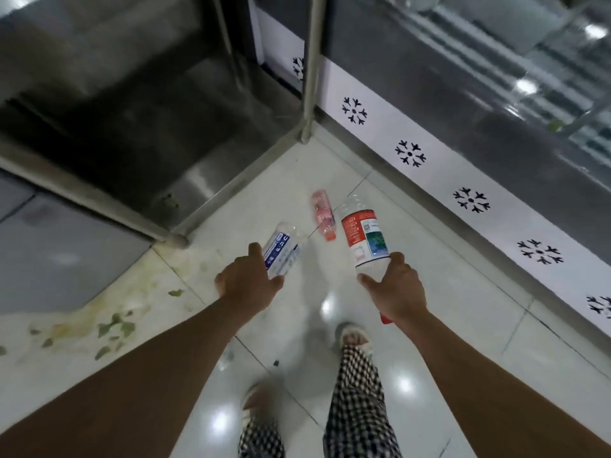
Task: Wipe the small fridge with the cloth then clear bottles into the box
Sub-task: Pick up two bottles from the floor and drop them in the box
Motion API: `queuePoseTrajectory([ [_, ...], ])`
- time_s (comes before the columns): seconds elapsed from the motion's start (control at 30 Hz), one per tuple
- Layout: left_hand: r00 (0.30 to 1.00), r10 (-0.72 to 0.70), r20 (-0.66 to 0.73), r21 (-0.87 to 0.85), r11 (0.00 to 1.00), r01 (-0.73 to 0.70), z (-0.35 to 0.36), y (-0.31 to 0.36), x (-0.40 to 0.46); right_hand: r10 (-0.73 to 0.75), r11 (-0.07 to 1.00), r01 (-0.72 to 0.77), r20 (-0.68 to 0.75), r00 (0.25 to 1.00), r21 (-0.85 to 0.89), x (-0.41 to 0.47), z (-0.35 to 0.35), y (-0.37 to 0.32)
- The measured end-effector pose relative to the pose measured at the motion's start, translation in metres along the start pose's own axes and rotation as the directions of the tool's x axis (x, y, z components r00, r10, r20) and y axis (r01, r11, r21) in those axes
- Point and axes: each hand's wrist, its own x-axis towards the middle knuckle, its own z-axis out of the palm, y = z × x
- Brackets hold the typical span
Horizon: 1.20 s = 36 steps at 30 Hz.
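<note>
At far left the tiled floor [281,325] is stained yellowish and strewn with small green scraps [112,325], blurred past telling what they are. Above them a steel counter [99,200] shows only its lower frame, dark underside and round feet; its top is cut off. The left hand [246,282] grips a clear plastic bottle with a blue-and-white label [284,251], fingers wrapped under it and hidden, thumb on top; its print is too smeared to read. Just beyond, a small pink bottle [322,214] with an orange cap lies on its side on the glossy white tiles, apart from both hands. The right hand [398,292] holds a larger clear bottle with a red-and-white label [363,236] by its neck end, base pointing away; a bit of red shows below the wrist. At right runs the fridge [463,133], its glass front reflecting lights, over a white band of snowflake cutouts. Neither cloth nor box shows.
</note>
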Motion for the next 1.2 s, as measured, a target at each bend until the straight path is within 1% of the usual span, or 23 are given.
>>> queuePoseTrajectory([
  [0.17,0.987,-0.154,0.041,-0.084,0.984,0.157,0.084,0.018,0.089,-0.053,0.998,0.052,0.037,0.998,0.039,0.121,0.057,0.012],
  [0.23,0.971,-0.231,0.068,-0.126,0.963,0.238,0.121,0.025,0.122,-0.055,0.998,0.053,0.061,0.997,0.035,0.166,0.085,0.022],
  [0.3,0.957,-0.280,0.079,-0.156,0.945,0.289,0.158,0.030,0.158,-0.050,0.998,0.047,0.073,0.996,0.038,0.211,0.115,0.032],
  [0.4,0.950,-0.296,0.098,-0.165,0.937,0.308,0.209,0.037,0.208,-0.014,0.999,0.010,0.079,0.997,0.052,0.275,0.159,0.048],
  [0.6,0.941,-0.328,0.088,-0.290,0.895,0.339,0.296,0.049,0.292,-0.001,0.999,-0.002,0.079,0.997,0.044,0.366,0.236,0.081],
  [0.67,0.938,-0.342,0.066,-0.313,0.885,0.345,0.322,0.053,0.313,0.002,0.999,-0.006,0.064,0.998,0.054,0.385,0.256,0.090],
  [0.8,0.904,-0.427,0.020,-0.380,0.833,0.402,0.364,0.059,0.343,-0.018,0.997,0.015,0.042,0.999,0.075,0.409,0.290,0.102],
  [0.9,0.900,-0.435,0.013,-0.428,0.811,0.398,0.384,0.061,0.356,-0.032,0.996,0.028,0.045,0.998,0.082,0.417,0.305,0.106],
  [0.97,0.908,-0.419,0.018,-0.471,0.797,0.377,0.391,0.062,0.361,-0.041,0.996,0.038,0.048,0.998,0.075,0.420,0.311,0.106],
  [1.07,0.933,-0.358,0.046,-0.497,0.802,0.332,0.390,0.065,0.361,-0.053,0.999,0.052,0.088,0.995,0.011,0.419,0.311,0.105],
  [1.2,0.956,-0.273,0.103,-0.451,0.844,0.290,0.375,0.060,0.345,-0.081,0.994,0.089,0.120,0.989,-0.067,0.402,0.298,0.102],
])
